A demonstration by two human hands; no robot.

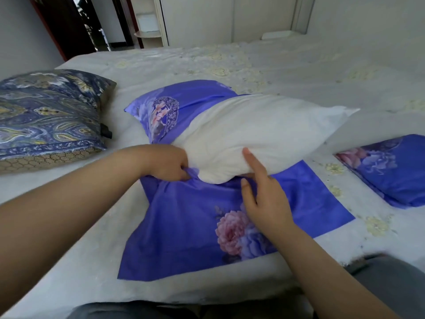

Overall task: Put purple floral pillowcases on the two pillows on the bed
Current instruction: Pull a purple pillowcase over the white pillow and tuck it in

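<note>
A bare white pillow [264,132] lies across the middle of the bed. Under it a purple floral pillowcase [184,226] is spread flat toward me, with a pink and purple flower print near my right wrist. More purple floral fabric [179,107] shows behind the pillow's left end. My left hand [165,162] pinches a bunch of the purple fabric at the pillow's near left corner. My right hand [264,199] rests at the pillow's near edge, index finger straight against the white pillow and thumb on the fabric; its other fingers are hidden under the pillow.
A second purple floral piece [391,171] lies at the right edge of the bed [299,65]. A blue paisley cushion [48,111] sits at the left. Beyond the bed are white wardrobe doors [207,17] and a dark doorway [76,26]. My grey trouser legs [391,284] press against the bed's near edge.
</note>
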